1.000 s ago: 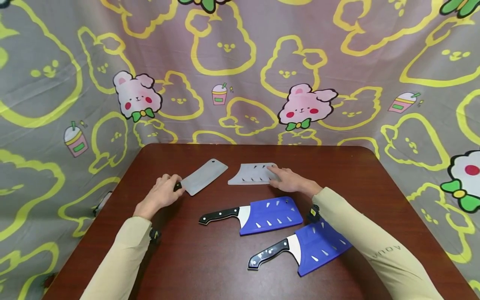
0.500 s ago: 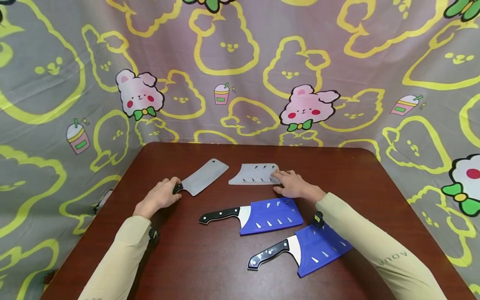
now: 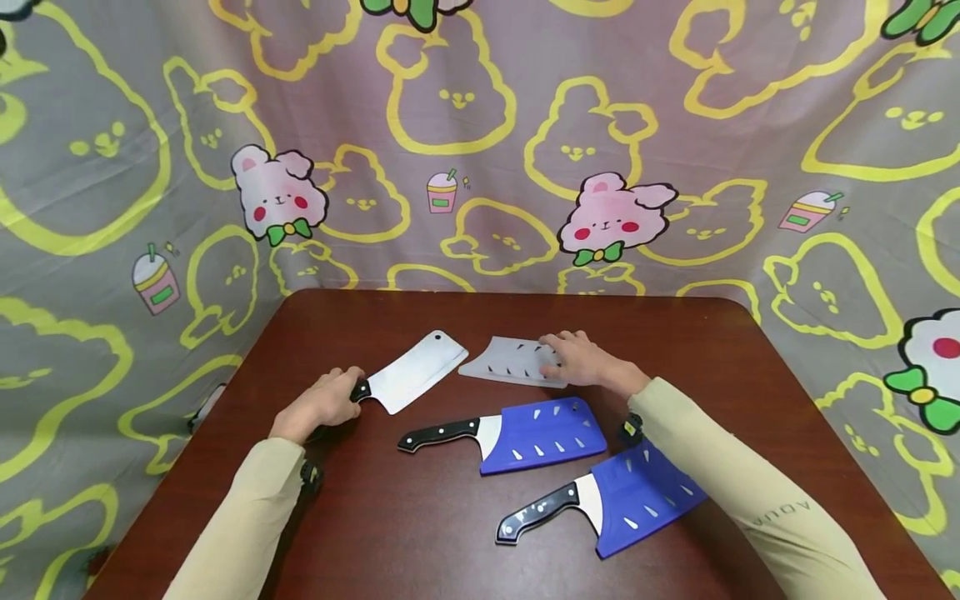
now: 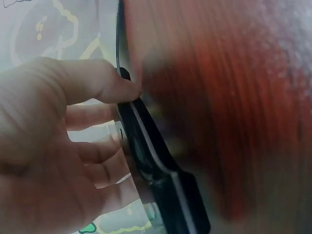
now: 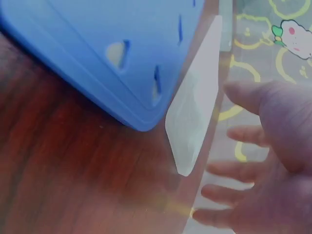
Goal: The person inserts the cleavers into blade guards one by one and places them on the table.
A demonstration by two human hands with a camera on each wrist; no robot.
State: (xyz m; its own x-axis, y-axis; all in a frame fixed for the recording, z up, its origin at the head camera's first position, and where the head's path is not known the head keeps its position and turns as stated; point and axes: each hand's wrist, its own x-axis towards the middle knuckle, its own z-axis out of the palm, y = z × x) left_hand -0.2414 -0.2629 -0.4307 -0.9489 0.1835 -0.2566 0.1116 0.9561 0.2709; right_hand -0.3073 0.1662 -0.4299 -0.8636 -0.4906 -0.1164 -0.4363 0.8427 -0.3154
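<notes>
My left hand (image 3: 322, 406) pinches the black handle of a bare cleaver (image 3: 420, 371) at the table's back left. In the left wrist view, the thumb lies over the handle (image 4: 153, 151) and the fingers are behind it. The cleaver's blade points away to the right. My right hand (image 3: 587, 364) is over the right end of a translucent white blade cover (image 3: 506, 360), and its fingers hide part of it. In the right wrist view, the fingers are fairly straight and spread beside the white cover (image 5: 195, 105).
Two more cleavers with black handles lie nearer on the dark wooden table (image 3: 360, 525), their blades in blue covers. One blue cover (image 3: 551, 433) is in the middle, and the other blue cover (image 3: 648, 492) is partly under the right forearm. A patterned curtain (image 3: 480, 167) surrounds the table.
The bare cleaver has shifted slightly right and nearer, and its blade looks brighter. The white cover has turned, its right end coming nearer. The blue-covered cleavers stay put.
</notes>
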